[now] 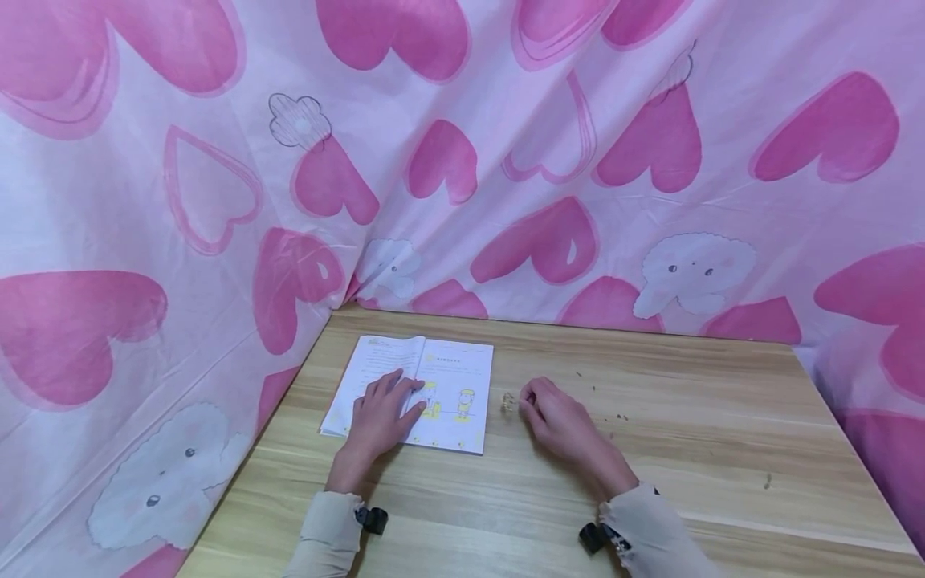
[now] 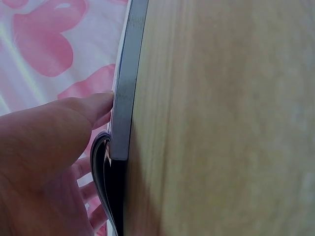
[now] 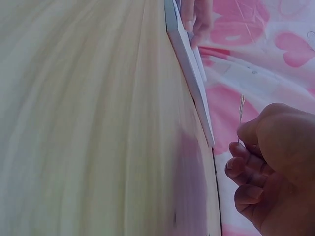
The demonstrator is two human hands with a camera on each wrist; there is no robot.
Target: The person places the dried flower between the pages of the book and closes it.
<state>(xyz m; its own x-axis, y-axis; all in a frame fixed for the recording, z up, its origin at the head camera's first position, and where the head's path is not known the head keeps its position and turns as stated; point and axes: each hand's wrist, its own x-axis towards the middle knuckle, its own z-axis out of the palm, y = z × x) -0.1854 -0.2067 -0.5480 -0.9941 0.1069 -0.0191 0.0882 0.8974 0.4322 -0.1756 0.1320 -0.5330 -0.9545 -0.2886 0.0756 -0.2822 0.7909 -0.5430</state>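
The left hand [image 1: 379, 417] lies flat with straight fingers on the open booklet [image 1: 412, 392] near the table's [image 1: 650, 449] left edge, seemingly to keep its pages down, while the right hand [image 1: 560, 421] pinches a small thin scrap [image 3: 241, 112] just beside it.

From my end, whatever the right hand [image 1: 560, 421] is pinching is too small to make out; in the right wrist view it's just a thin pale sliver [image 3: 241, 118]. The little speck [image 1: 509, 403] beside it on the table [image 1: 650, 482] is unreadable too. The left hand [image 1: 379, 417] covers the lower middle of the open booklet [image 1: 455, 385], and its print is too tiny. Both forearms get cut off at the bottom edge. The left wrist view is mostly blur, with the palm cropped at the lower left.
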